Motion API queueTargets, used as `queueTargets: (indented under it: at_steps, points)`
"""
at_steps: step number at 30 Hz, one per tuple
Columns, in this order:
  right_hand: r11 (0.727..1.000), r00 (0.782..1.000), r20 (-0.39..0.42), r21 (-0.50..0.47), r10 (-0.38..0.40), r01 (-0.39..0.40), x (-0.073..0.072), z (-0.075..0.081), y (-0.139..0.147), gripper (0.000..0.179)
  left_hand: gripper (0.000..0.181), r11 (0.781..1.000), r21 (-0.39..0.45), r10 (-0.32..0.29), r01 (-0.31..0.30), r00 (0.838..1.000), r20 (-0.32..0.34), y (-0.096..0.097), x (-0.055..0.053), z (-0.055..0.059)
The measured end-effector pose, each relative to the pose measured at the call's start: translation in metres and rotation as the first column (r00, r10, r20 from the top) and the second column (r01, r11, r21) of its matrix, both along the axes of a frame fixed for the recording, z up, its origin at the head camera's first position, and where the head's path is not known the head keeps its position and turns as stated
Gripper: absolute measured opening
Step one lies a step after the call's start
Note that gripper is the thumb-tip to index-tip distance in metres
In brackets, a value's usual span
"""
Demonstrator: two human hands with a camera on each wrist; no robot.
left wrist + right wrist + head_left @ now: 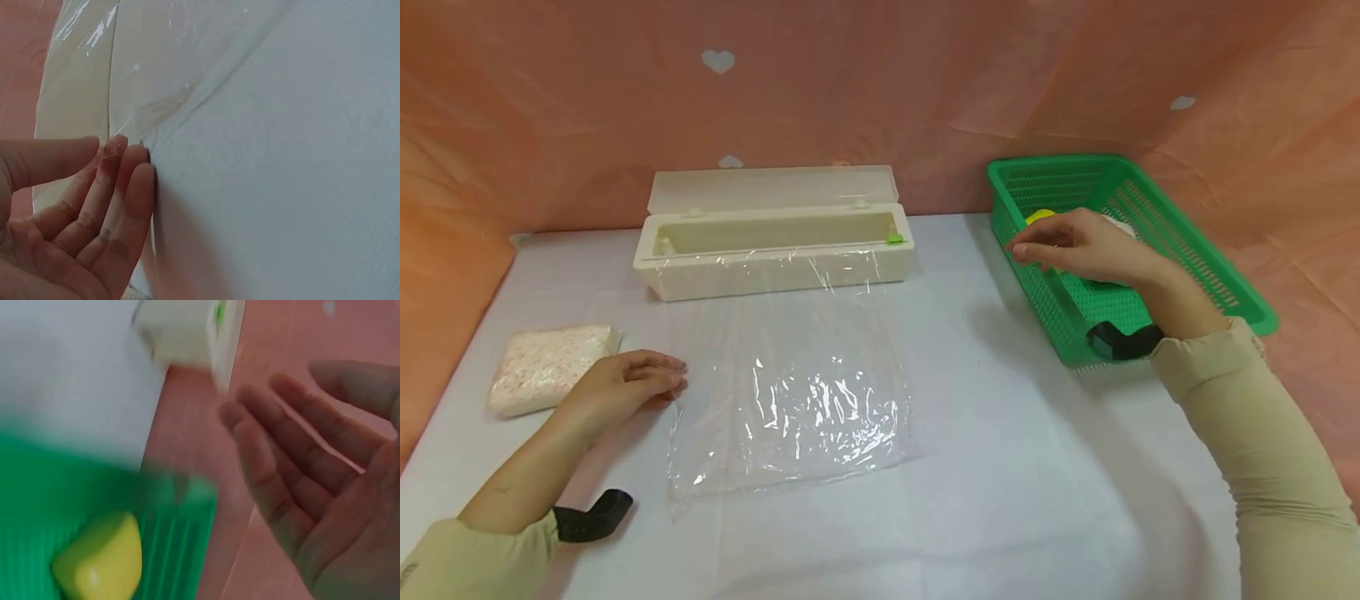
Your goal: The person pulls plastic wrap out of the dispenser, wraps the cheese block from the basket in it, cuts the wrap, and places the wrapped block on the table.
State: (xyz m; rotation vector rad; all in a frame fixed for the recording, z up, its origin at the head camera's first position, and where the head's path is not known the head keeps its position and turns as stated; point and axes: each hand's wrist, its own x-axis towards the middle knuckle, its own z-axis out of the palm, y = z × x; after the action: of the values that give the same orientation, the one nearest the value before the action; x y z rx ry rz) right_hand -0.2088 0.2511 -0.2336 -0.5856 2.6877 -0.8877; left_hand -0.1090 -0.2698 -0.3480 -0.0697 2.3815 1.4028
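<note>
A sheet of clear plastic film [820, 408] lies over the table, running from the front of a long white dispenser box [775, 279]. At the film's left edge is my left hand [632, 383], its fingers loosely bent. In the left wrist view, the fingertips of the left hand [94, 212] meet the film's edge, with the thumb reaching toward them. My right hand [1082, 242] hovers over the green basket [1195, 242] and holds nothing. Its fingers are relaxed and spread from the thumb in the right wrist view. Inside the basket, a yellow item [103, 559] shows; a white one [1122, 225] is mostly hidden behind the hand.
The dispenser's lid [775, 187] stands raised at the back, and a green slider [895, 237] sits at its right end. A white packet with pink specks [550, 367] lies left of the film. Pink cloth [940, 83] hangs behind the table.
</note>
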Motion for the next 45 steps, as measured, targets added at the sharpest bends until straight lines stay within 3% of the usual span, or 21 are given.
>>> queueTargets:
  at_steps: [4, 13, 20, 27, 30, 33, 38, 42, 45]
  points:
    - [0.988, 0.997, -0.023, 0.129, -0.076, 0.079, -0.014, 0.004, 0.020, 0.030, 0.040, 1.000, -0.008, 0.014, -0.014, 1.000, 0.007, 0.000, 0.000, -0.001]
    - [0.973, 0.995, 0.017, 0.211, -0.100, 0.094, -0.038, -0.004, 0.047, 0.040, 0.039, 1.000, 0.003, 0.029, -0.029, 0.998, 0.058, 0.001, 0.000, -0.002]
    - [0.942, 0.987, 0.040, 0.307, -0.157, 0.138, -0.046, -0.010, 0.064, 0.054, 0.041, 0.999, -0.034, 0.009, -0.007, 0.997, 0.080, 0.001, -0.001, -0.002]
    - [0.925, 0.960, 0.125, 0.323, -0.249, 0.198, -0.049, -0.017, 0.082, 0.062, 0.042, 0.998, -0.067, -0.005, 0.012, 0.994, 0.105, -0.001, -0.002, 0.000]
    - [0.924, 0.940, 0.154, 0.288, -0.306, 0.253, -0.050, -0.022, 0.088, 0.065, 0.043, 0.998, -0.068, -0.010, 0.017, 0.995, 0.102, -0.002, -0.002, 0.000]
    - [0.908, 0.908, 0.148, 0.219, -0.393, 0.357, -0.048, -0.027, 0.093, 0.066, 0.043, 0.998, -0.055, -0.018, 0.024, 0.995, 0.095, -0.002, -0.001, 0.000]
    - [0.829, 0.828, 0.074, 0.114, -0.556, 0.547, -0.044, -0.035, 0.098, 0.065, 0.043, 0.999, -0.043, -0.024, 0.029, 0.994, 0.104, -0.002, -0.001, 0.000]
    - [0.765, 0.756, 0.130, 0.167, -0.642, 0.622, -0.045, -0.038, 0.104, 0.079, 0.044, 0.998, -0.061, -0.013, 0.020, 0.993, 0.115, -0.003, -0.001, 0.000]
    - [0.762, 0.740, 0.200, 0.265, -0.643, 0.590, -0.048, -0.039, 0.109, 0.091, 0.045, 0.997, -0.072, -0.005, 0.014, 0.992, 0.122, -0.003, 0.000, 0.000]
